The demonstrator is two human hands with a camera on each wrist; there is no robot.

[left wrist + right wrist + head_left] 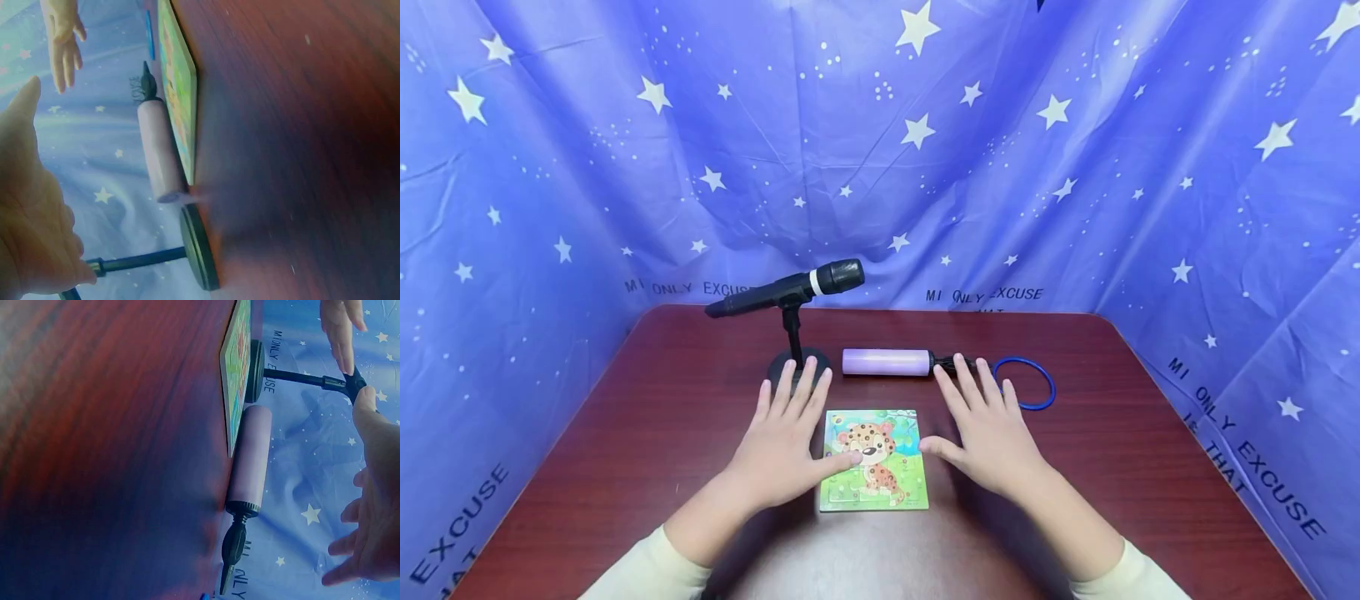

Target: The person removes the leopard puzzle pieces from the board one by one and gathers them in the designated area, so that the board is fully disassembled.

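Observation:
Both hands hover above the table with fingers spread and nothing in them. In the head view the left hand (786, 446) is over the left side of a jigsaw puzzle (880, 487) of a spotted leopard cub, its thumb overlapping the picture. On the puzzle's other side is the right hand (988, 442), thumb tip near the right edge. Both wrist views show the left hand (31, 212) and right hand (378, 506) raised clear of the tabletop. Behind the puzzle lies a purple hand pump (887, 362) with a black nozzle end, partly covered by the right fingers.
A black microphone (782, 287) with a white band sits on a stand whose round base (775, 358) is partly behind the left fingers. A blue ring (1051, 387) lies at the right. Star-printed curtains (850, 125) enclose the dark red table (625, 433).

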